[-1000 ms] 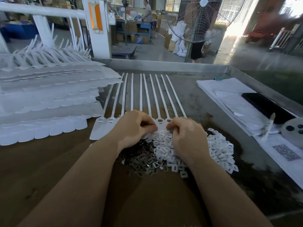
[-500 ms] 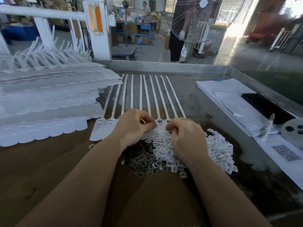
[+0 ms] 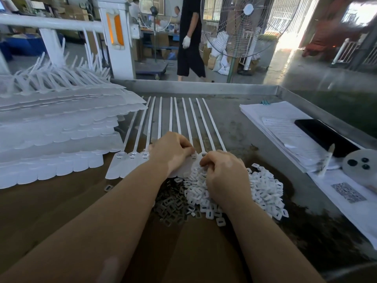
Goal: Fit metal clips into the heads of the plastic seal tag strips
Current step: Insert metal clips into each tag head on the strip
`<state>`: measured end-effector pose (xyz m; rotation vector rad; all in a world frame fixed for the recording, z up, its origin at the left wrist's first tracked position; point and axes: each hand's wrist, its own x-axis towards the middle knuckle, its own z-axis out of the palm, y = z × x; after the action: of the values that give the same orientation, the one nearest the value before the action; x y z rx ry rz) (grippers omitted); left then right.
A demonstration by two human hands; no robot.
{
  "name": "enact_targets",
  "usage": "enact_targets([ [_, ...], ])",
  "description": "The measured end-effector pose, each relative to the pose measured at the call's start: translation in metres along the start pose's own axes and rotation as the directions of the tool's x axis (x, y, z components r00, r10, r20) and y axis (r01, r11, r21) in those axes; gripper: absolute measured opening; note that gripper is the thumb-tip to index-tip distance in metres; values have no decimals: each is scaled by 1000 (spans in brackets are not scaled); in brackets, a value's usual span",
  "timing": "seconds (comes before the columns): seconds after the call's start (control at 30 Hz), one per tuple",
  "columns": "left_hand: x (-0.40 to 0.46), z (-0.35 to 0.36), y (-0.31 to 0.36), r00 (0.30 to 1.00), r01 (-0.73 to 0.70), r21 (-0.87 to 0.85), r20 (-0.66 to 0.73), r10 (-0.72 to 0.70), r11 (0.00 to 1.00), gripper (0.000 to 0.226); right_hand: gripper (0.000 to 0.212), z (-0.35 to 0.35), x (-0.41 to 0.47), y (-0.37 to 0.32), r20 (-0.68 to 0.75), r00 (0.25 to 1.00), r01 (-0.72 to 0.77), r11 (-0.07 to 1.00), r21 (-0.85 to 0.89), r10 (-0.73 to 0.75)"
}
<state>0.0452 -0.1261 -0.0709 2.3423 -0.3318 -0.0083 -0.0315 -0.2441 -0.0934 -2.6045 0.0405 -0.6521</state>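
strips point(image 3: 179, 117) of white plastic lie side by side in a row on the grey surface point(image 3: 240, 127), their long axes running away from the person, tails at the far end and flat heads at the near end. the strip heads point(image 3: 132, 155) left of the hands show a small slot each; whether those slots already carry clips is too small to tell. the left hand point(image 3: 170, 153) sits on the heads in the middle of the row, fingers curled and pinching at one head. the right hand point(image 3: 223, 173) is just beside it on the right side of the row, fingers curled down at the next head; what it grips, if anything, is hidden under the knuckles. the two hands nearly meet at the fingertips over the same head, so the work point lies directly beneath and just ahead of them, with the left hand slightly nearer the row.

nearer than the row, under the wrists, lies a heap of dark metal clips point(image 3: 171, 205), and right of it a bigger heap of small white plastic pieces point(image 3: 263, 190). one stray clip point(image 3: 108, 187) lies apart, left of the heaps. left of the row stand stacks of more white strips point(image 3: 57, 127). right of the row lie papers point(image 3: 285, 127) and a dark phone point(image 3: 324, 135).
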Motion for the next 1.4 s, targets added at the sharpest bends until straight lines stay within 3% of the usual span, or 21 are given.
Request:
enact_targets([
  [0.37,7,-7,4,988,132,-127,94,-121,983,8,22,-2,0,0,8,1000,8,1000,-5,-8],
  [0.7,9,-2,2,987,160,-96,42,-157,982,21,22,-2,1,0,13,1000,4,1000,-24,-4],
  [0.9,2,0,-2,998,59,0,4,-59,998,16,25,-2,2,0,13,1000,0,999,-49,1],
  [1.07,-7,-4,-7,999,-26,-57,35,28,998,9,29,-2,1,-2,-41,999,10,998,-63,-13],
  [1.4,-20,-9,-8,991,-72,-24,109,74,997,19,25,-3,1,-3,-45,999,-15,996,-93,11],
])
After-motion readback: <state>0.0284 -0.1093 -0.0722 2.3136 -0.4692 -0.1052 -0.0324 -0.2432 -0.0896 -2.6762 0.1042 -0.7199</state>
